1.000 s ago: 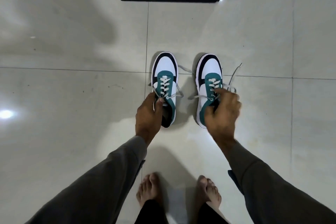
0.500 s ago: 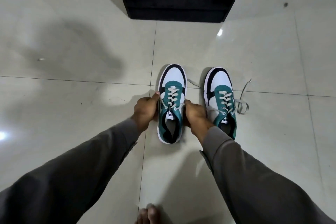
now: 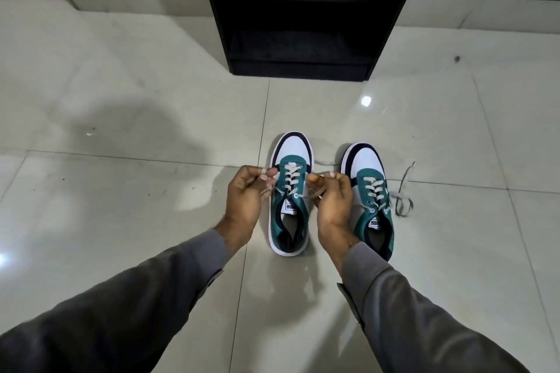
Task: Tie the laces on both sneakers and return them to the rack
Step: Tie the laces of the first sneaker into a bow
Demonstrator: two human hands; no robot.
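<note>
Two grey sleeves come in from 6 o'clock. Left hand sits just at 9 o'clock of the left sneaker, fingers pinched together on one end of that shoe's lace. Right hand sits between the two shoes, at 3 o'clock of the left sneaker, fingers closed on the other lace end, which runs from the top eyelet into the fist. Left sneaker stands flat on the tile floor, toe at 12, teal upper, white toe, laces threaded but no knot. Right sneaker just at 3 o'clock of the right hand, same pose, heel partly hidden by the wrist. Its loose lace trails on the floor at 3 o'clock of it. Black rack further out at 12 o'clock, open shelves, well apart from both shoes.
</note>
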